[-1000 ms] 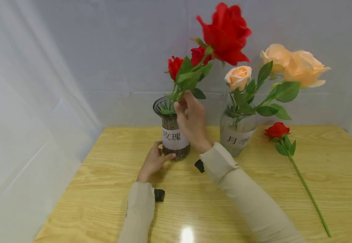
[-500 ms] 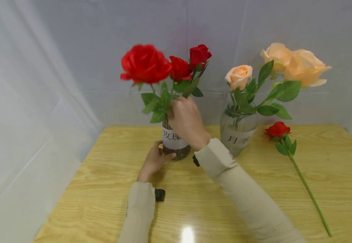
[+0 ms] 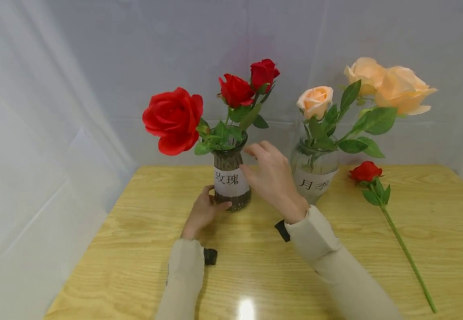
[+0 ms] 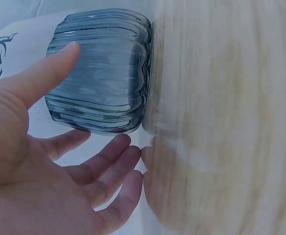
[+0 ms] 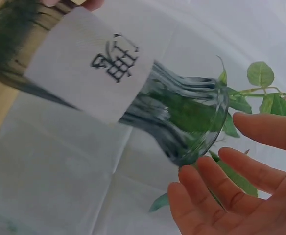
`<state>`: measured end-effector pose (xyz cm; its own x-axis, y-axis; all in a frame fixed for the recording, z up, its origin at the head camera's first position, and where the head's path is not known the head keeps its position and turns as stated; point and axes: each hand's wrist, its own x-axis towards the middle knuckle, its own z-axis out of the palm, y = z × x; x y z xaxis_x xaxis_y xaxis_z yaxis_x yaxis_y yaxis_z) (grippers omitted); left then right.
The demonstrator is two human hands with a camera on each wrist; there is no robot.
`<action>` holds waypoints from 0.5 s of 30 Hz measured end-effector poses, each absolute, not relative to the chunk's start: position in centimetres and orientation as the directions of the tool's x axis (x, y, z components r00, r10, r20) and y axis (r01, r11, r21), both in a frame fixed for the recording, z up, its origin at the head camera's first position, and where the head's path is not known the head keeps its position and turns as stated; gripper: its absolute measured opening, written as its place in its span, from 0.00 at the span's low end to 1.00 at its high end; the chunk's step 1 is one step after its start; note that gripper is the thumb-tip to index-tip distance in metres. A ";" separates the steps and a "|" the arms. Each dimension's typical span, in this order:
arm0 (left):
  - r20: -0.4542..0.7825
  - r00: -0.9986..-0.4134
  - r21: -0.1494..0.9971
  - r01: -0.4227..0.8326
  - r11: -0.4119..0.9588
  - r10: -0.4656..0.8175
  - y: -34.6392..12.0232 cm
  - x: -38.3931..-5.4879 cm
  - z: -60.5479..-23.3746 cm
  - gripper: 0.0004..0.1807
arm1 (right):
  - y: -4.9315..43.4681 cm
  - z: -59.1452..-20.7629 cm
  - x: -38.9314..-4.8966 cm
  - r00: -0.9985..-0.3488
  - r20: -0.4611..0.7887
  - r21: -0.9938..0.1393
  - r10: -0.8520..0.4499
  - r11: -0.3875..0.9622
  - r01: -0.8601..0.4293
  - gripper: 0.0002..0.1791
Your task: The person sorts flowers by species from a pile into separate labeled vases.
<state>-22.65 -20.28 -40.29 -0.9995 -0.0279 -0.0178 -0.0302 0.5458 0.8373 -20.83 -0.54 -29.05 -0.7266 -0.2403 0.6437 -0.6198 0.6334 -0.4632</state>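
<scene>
A dark ribbed glass vase (image 3: 227,161) with a white written label stands on the table, holding a large red rose (image 3: 173,120) that leans left, a smaller red rose (image 3: 236,90) and another red rose (image 3: 264,74). My left hand (image 3: 204,212) cups the left side of its base. In the left wrist view the thumb (image 4: 55,71) lies over the glass and the other fingers are at its side. To the right of the flared rim (image 5: 220,117), my right hand (image 3: 269,178) has loosely bent fingers with nothing between them.
To the right, a clear labelled glass vase (image 3: 313,166) holds several peach roses (image 3: 315,102). A long-stemmed red rose (image 3: 365,172) lies on the wooden table (image 3: 135,275) beyond it. White sheeting (image 3: 135,66) hangs behind.
The large red rose has swung from upper right over to the left and now leans from the dark vase. My right hand has let go of its stem and drawn back right. The left hand stays put.
</scene>
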 end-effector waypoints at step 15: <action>-0.024 -0.999 0.846 -0.041 0.532 -0.040 -20.2 -22.8 -40.8 0.42 | 3.7 -32.2 -20.0 -0.739 0.628 -0.409 -0.246 0.702 -0.582 0.16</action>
